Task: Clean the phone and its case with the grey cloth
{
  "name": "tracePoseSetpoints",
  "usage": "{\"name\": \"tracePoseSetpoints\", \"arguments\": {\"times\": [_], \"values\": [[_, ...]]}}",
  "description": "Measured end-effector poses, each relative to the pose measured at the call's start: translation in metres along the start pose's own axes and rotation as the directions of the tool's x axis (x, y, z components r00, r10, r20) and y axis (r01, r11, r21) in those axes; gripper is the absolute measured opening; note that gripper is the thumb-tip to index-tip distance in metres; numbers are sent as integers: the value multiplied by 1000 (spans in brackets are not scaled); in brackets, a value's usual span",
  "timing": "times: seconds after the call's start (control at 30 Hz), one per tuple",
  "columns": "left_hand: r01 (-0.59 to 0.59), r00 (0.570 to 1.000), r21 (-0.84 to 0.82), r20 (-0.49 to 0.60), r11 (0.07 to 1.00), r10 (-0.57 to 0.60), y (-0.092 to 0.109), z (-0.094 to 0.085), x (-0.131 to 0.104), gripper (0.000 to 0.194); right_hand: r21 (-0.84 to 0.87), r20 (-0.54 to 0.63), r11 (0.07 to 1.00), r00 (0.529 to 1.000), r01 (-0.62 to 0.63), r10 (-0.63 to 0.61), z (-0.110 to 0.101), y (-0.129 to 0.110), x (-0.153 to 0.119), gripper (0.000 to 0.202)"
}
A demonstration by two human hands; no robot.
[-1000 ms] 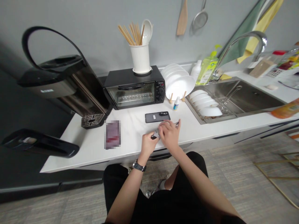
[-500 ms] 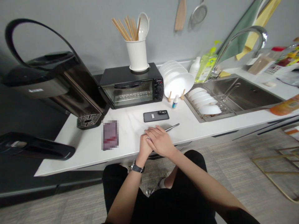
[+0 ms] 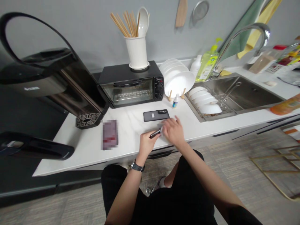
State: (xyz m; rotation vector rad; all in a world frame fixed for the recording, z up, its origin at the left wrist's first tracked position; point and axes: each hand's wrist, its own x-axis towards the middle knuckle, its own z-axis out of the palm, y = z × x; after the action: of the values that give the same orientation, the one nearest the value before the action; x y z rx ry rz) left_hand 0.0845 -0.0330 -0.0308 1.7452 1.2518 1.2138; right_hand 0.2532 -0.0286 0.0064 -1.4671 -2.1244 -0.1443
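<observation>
My left hand [image 3: 145, 143] is closed around a slim, dark, pen-like stick [image 3: 154, 134] just above the front of the counter. A wristwatch [image 3: 137, 167] is on that wrist. My right hand [image 3: 173, 132] is curled over the stick's other end, with its fingers slightly blurred and one finger lifted. The fingers hide that end, so the stick's exact kind is unclear. Just beyond my hands, a dark smartphone [image 3: 156, 115] lies with its camera side up. A small spray bottle [image 3: 175, 101] stands behind the phone.
A black toaster oven [image 3: 132, 90] carries a white utensil holder [image 3: 137, 51]. White plates [image 3: 180, 83] stand in a rack beside the sink [image 3: 253, 93], which holds bowls [image 3: 206, 100]. At left are a tall black dispenser [image 3: 70, 81], a blurred-out flat object [image 3: 109, 134] and a black appliance part [image 3: 37, 145].
My hands were clasped one over the other, with the slim metallic end sticking out to the right. They have moved apart, the right hand rightward, and the stick's dark part shows between them.
</observation>
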Motion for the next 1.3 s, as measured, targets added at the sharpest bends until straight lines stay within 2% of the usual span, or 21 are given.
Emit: {"name": "tracePoseSetpoints", "arguments": {"times": [0.07,0.1,0.13,0.2,0.27,0.3,0.37,0.43,0.47,0.5,0.57,0.63,0.67,0.77,0.83,0.87,0.93,1.0,1.03,1.2,1.3], "values": [[8,1000,-21,23,1000,-8,1,2,0,19,-78,-100,978,978,-193,185,-3,12,1,28],[9,1000,-19,24,1000,-8,1,2,0,19,-80,-116,975,973,-207,197,-3,10,1,28],[7,1000,-8,19,1000,-7,0,2,0,19,-58,-96,987,985,-150,144,-2,3,1,27],[2,1000,31,-4,1000,-2,-2,0,0,26,36,2,995,996,89,-89,1,-16,0,28],[-2,1000,57,-15,998,3,-4,-1,-1,33,103,71,962,963,254,-262,3,-26,-1,31],[-2,1000,56,-12,998,3,-4,-2,-1,33,88,77,966,965,244,-250,2,-24,-2,31],[3,1000,31,5,1000,-3,-2,-1,-2,25,-19,26,998,998,56,-55,-2,-8,-1,29],[7,1000,-7,27,1000,-6,0,0,-3,18,-107,-72,979,984,-171,163,-5,6,-2,30],[6,1000,-17,29,1000,-5,1,0,-3,17,-113,-102,970,974,-214,203,-4,7,-2,30],[2,1000,-17,23,1000,-2,1,0,-3,17,-94,-99,978,980,-184,174,-3,4,-2,29],[-8,1000,2,2,1000,8,0,-2,-2,23,1,-30,999,999,38,-38,1,-11,-4,28],[-13,1000,14,-7,1000,13,-2,-3,-2,32,85,46,966,968,244,-248,3,-22,-5,28],[-14,1000,12,-4,1000,14,-3,-4,-1,31,90,69,961,960,263,-270,3,-20,-4,28],[-7,1000,-11,21,1000,7,-3,-2,-1,19,-39,50,999,999,16,-14,-4,2,-3,29],[-2,999,-12,32,1000,3,-3,0,0,19,-85,-4,987,991,-136,137,-6,11,-2,33],[-2,1000,-4,27,1000,2,-3,0,0,20,-65,-12,990,992,-126,125,-5,8,-2,33],[-6,1000,24,7,1000,6,-3,-1,0,25,33,17,999,999,40,-40,-1,-5,-3,28],[-8,1000,42,-7,999,8,-3,-2,-1,33,118,62,970,973,213,-221,3,-15,-5,29],[-8,1000,45,-7,999,8,-3,-3,-1,32,116,78,967,968,229,-239,3,-15,-5,31],[-5,999,6,35,1000,5,-1,1,-2,19,-62,-8,993,995,-100,99,-5,5,-4,32],[-10,1000,55,12,998,9,-3,0,-1,24,26,26,998,998,61,-62,-1,-14,-4,32]]}}
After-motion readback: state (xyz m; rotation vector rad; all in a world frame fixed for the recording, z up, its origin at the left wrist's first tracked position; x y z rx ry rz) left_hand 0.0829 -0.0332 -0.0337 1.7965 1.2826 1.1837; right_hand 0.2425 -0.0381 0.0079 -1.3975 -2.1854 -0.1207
